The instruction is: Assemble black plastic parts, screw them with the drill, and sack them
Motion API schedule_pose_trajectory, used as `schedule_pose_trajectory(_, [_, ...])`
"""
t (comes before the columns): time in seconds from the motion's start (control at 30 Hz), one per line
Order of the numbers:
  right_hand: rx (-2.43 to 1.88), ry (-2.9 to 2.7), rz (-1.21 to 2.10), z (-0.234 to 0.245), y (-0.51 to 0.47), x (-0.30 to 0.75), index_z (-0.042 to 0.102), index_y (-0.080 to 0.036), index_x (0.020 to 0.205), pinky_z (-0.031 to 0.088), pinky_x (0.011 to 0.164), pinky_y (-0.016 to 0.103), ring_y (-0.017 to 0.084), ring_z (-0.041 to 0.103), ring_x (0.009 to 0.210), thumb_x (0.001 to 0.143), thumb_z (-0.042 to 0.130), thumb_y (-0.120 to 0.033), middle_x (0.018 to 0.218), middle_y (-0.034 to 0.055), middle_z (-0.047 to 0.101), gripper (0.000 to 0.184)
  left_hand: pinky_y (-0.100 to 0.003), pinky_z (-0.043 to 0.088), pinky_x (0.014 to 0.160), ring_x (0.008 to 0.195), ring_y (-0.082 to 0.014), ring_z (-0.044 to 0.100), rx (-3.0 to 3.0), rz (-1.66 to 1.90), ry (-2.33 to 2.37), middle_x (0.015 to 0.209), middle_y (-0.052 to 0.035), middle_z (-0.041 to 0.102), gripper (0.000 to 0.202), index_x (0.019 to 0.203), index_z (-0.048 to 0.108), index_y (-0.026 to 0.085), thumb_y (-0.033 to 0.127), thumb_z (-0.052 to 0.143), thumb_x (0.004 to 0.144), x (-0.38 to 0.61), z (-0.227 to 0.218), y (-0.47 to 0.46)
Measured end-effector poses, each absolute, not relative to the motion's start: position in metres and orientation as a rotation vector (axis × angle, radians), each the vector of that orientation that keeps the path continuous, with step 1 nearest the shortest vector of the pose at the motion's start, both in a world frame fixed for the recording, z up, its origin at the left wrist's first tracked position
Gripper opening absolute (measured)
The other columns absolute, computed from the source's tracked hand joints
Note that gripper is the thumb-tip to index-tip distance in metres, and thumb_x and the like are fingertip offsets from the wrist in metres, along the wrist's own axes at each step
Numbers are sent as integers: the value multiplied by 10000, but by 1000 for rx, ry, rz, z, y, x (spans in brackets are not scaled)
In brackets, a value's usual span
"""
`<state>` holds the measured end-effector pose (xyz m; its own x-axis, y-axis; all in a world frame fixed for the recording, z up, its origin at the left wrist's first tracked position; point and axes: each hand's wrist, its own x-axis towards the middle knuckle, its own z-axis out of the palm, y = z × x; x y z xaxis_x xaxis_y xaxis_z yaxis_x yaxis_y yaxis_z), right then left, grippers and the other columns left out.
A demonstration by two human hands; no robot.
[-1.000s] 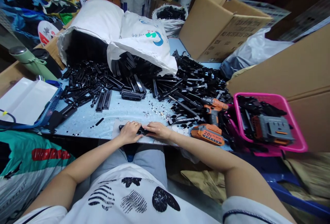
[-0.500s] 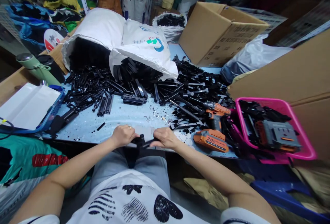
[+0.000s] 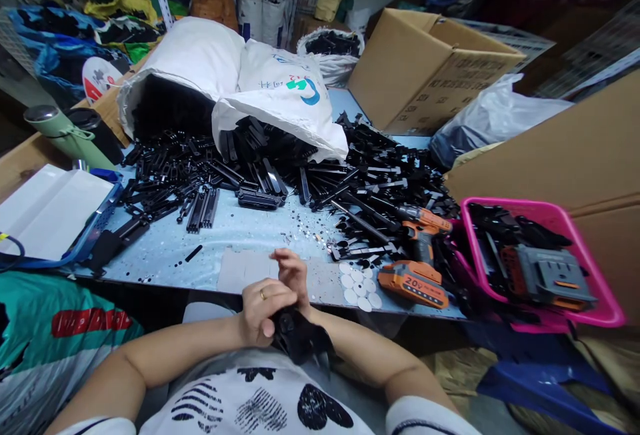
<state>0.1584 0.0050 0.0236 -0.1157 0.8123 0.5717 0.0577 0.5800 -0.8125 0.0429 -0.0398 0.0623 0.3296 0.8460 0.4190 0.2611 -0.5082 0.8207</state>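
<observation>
My left hand (image 3: 263, 308), with a ring on one finger, is closed round a black plastic part (image 3: 300, 336). The part hangs over my lap, tilted down to the right, and its lower end is smeared by motion. Just behind and to the right, my right hand (image 3: 294, 276) is raised with its fingers apart and loosely bent, close against the left hand. It grips nothing that I can see. Flat grey pieces (image 3: 237, 271) lie along the table's front edge beyond my hands, with several white discs (image 3: 357, 286) to the right.
Black plastic parts (image 3: 165, 168) spill from white sacks (image 3: 280, 88) across the blue table. An orange cordless drill (image 3: 420, 255) stands at the right beside a pink basket (image 3: 545, 205). A blue tray (image 3: 107, 211) with white paper sits left; a cardboard box (image 3: 425, 75) is behind.
My hands, earlier apart with the black part between them, have come together nearer my body. The part is now in my left hand and my right hand has let go. The grey pieces show more fully.
</observation>
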Motion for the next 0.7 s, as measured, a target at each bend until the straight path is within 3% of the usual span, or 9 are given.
schedule_pose_trajectory(0.07, [-827,-1638,688,15,40,155,363,-258,1186,440,894,470,250,479,1130,926,40,-465,1194,139,467,463,-413,422,865,987,-289,579,2084,1129,1035,1001,-172,641,973,1122,636,166,815,24,733,40,45,-18])
schedule_pose_trajectory(0.13, [-936,-1864,584,14,90,165,393,-225,1191,411,941,441,248,467,1146,935,208,-428,1202,136,491,376,-420,407,869,996,-318,566,2221,1045,1199,1044,-197,622,963,1173,609,135,836,129,719,35,28,16])
schedule_pose_trajectory(0.2, [-1213,-2038,369,17,145,181,431,-168,1185,378,959,425,267,462,1126,897,391,-414,1177,159,521,381,-409,410,821,938,-317,572,2312,819,1459,1017,-210,620,842,1151,611,106,771,251,780,33,16,58])
schedule_pose_trajectory(0.3, [-1805,-2127,90,24,215,198,401,-99,1258,380,899,428,299,473,1096,881,457,-310,1154,211,539,436,-408,399,827,957,-317,550,2432,512,1678,968,-215,618,640,1089,612,62,617,393,857,32,10,116])
schedule_pose_trajectory(0.4, [-2118,-2181,46,27,249,200,312,-88,1339,394,823,392,277,542,986,862,464,-198,1042,195,592,512,-429,346,932,1074,-303,489,2505,564,1849,1099,-188,587,476,1146,561,94,481,447,893,20,19,144])
schedule_pose_trajectory(0.5, [-2105,-2078,111,24,254,201,368,-105,1289,399,779,338,237,564,916,839,450,-165,1023,158,597,461,-408,361,921,1086,-288,475,2326,656,2189,1135,-163,564,343,1134,548,117,349,419,916,-26,27,144])
schedule_pose_trajectory(0.63, [-1818,-1898,221,18,226,214,527,-153,951,407,802,336,230,528,931,799,506,-307,984,106,576,218,-407,416,836,1047,-320,499,1747,431,2691,1074,-205,566,274,1061,564,75,213,415,878,-115,23,134])
schedule_pose_trajectory(0.7, [-1624,-1863,417,17,199,219,518,-169,894,421,809,346,220,533,909,767,562,-369,948,84,582,241,-404,427,836,1020,-309,525,1650,307,2661,1050,-197,584,263,1066,557,78,198,454,856,-147,16,133])
